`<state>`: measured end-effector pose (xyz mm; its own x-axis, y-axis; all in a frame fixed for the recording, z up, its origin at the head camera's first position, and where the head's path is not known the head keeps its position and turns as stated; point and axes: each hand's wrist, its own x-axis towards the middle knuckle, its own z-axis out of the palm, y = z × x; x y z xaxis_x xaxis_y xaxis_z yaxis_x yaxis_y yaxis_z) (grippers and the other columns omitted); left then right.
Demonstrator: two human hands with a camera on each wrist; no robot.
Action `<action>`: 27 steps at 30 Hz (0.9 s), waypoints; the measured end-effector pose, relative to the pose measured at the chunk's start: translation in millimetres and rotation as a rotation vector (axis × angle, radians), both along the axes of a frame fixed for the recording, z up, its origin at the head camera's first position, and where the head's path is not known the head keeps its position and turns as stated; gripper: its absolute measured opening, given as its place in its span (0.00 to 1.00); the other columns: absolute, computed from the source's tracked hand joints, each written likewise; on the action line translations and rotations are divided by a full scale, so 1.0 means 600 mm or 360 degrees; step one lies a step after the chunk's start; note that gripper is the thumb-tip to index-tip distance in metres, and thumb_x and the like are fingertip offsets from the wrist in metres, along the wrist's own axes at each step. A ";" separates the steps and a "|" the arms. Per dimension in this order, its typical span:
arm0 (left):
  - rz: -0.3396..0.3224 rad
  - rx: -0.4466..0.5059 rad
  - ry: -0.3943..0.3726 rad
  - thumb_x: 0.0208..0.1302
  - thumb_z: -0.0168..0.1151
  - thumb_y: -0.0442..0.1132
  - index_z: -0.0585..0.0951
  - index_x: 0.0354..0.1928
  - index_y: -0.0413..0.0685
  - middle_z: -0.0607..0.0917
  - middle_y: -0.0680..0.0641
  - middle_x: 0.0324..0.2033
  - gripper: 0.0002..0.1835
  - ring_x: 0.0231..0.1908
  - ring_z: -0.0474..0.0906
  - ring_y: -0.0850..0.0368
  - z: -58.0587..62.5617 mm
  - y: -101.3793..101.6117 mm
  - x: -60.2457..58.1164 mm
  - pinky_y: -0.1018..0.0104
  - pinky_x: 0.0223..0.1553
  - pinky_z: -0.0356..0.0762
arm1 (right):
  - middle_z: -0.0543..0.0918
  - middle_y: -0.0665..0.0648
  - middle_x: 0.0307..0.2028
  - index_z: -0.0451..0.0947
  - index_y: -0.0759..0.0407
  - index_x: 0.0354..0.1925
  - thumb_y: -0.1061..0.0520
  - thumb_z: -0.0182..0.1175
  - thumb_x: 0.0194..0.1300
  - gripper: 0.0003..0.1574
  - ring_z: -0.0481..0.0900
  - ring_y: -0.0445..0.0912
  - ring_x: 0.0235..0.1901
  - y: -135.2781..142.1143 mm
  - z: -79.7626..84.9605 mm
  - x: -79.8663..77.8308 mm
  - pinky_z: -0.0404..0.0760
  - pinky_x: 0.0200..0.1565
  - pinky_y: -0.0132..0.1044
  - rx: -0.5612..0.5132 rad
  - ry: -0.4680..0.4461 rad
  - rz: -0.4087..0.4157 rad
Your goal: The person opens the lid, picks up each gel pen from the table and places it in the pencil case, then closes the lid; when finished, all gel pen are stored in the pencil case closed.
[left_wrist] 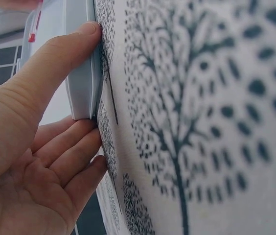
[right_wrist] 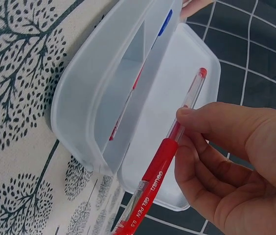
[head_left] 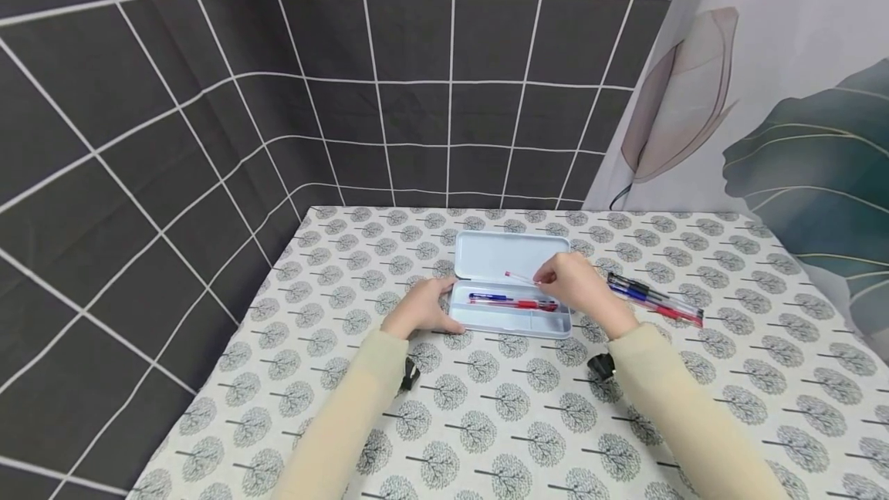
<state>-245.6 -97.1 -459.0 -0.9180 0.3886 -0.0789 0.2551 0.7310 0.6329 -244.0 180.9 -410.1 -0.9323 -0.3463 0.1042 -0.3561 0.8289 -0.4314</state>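
Note:
A pale blue pencil case [head_left: 486,321] lies with its lid [head_left: 510,251] folded back. My left hand [head_left: 422,307] holds its left end, thumb along the front wall and fingers against the end, as the left wrist view shows. Above the case, my right hand [head_left: 572,282] pinches a red gel pen [right_wrist: 160,164] between thumb and fingers. The pen has a clear barrel and is tilted. Inside the long compartment are a blue pen [head_left: 489,297] and red pens [head_left: 524,304], whose exact number I cannot tell.
Right of the case, several black, blue and red pens [head_left: 653,299] lie in a loose bunch on the tree-print tablecloth [head_left: 479,430]. A dark checked curtain [head_left: 417,114] hangs behind and at the left. A pale leaf-patterned curtain [head_left: 701,122] is at the right.

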 end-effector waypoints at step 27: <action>0.0024 0.0012 -0.0035 0.34 0.84 0.44 0.65 0.72 0.49 0.74 0.45 0.66 0.57 0.64 0.71 0.46 -0.002 0.000 -0.002 0.50 0.69 0.66 | 0.89 0.59 0.31 0.88 0.64 0.34 0.68 0.67 0.54 0.07 0.85 0.47 0.30 -0.028 -0.008 -0.010 0.87 0.38 0.40 -0.0038 0.0013 0.0083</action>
